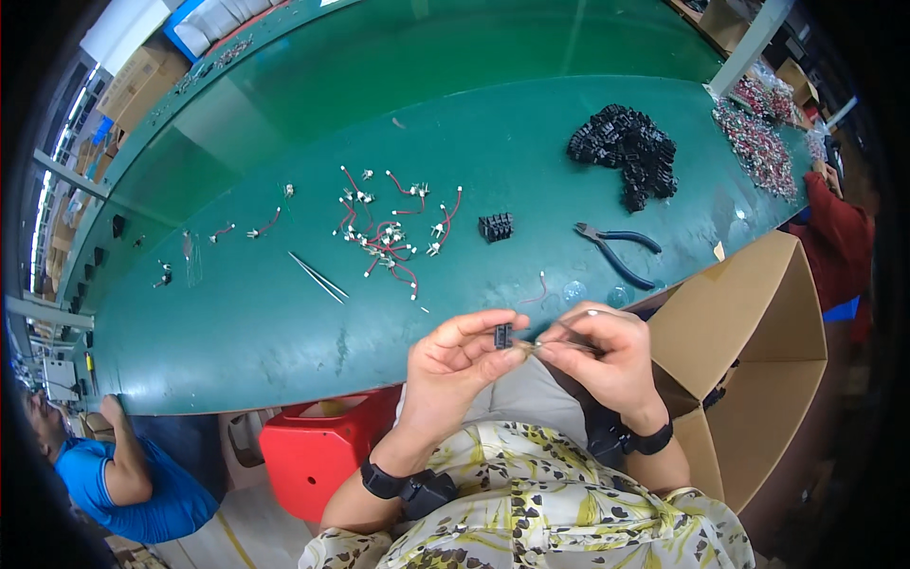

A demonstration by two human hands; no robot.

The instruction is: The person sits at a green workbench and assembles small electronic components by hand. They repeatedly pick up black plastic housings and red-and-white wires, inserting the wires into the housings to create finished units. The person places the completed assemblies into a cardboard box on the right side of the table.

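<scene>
Near the table's front edge, my left hand (464, 365) pinches a small black ribbed plastic block (503, 336) between thumb and fingers. Close to its right, my right hand (607, 356) is closed on a thin grey metal tool, which looks like tweezers (574, 334). The tool's tip meets a tiny pale part at the left fingertips, too small to make out. Just beyond the hands lies a short red wire (543, 286). A joined group of black blocks (496, 227) sits farther off.
Red wires with white connectors (384, 237) lie scattered left of centre, with metal tweezers (318, 277) beside them. Blue-handled cutters (621, 251), a black block pile (626, 152) and a red-white heap (758, 142) are rightward. An open cardboard box (749, 360) stands right; a red stool (327, 450), left.
</scene>
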